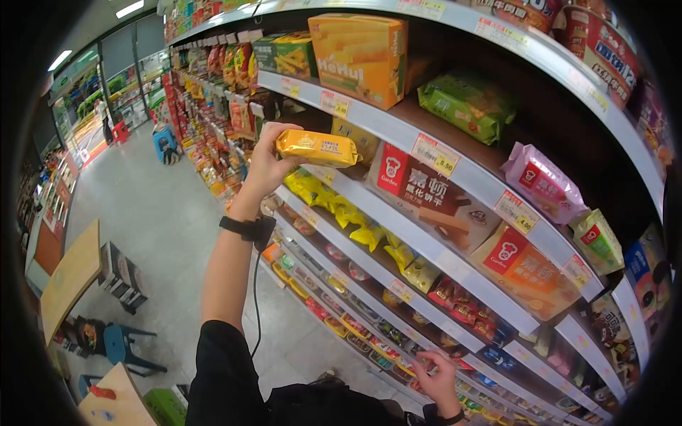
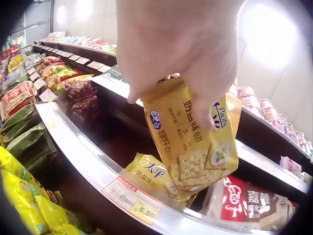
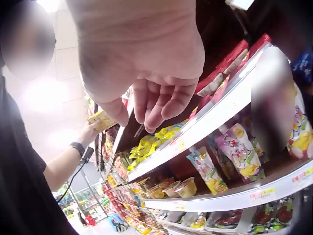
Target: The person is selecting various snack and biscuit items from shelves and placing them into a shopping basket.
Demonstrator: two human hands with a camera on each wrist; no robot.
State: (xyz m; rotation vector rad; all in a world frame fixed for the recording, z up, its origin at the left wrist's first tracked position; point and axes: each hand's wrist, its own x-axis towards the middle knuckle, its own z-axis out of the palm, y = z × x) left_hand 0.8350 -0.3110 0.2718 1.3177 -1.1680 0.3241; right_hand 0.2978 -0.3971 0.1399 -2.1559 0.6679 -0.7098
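My left hand (image 1: 268, 162) grips a yellow pack of crackers (image 1: 317, 147) by one end, holding it up in front of the shelves. In the left wrist view the cracker pack (image 2: 193, 142) shows its printed front, with the thumb and fingers on its upper part. Behind and below it, another yellow cracker pack (image 2: 146, 174) lies on the shelf by a 5.50 price tag (image 2: 131, 199). My right hand (image 1: 437, 382) hangs low beside the lower shelves, its fingers loosely curled and holding nothing; the right wrist view shows the same hand (image 3: 146, 73) near the shelf edge.
Garden wafer boxes (image 1: 433, 195) stand right of the held pack. An orange HeHui box (image 1: 359, 60) and a green pack (image 1: 467, 106) sit on the shelf above. Yellow bags (image 1: 341, 213) fill a lower shelf. On the left are a blue stool (image 1: 128, 346) and a wooden table (image 1: 71, 280).
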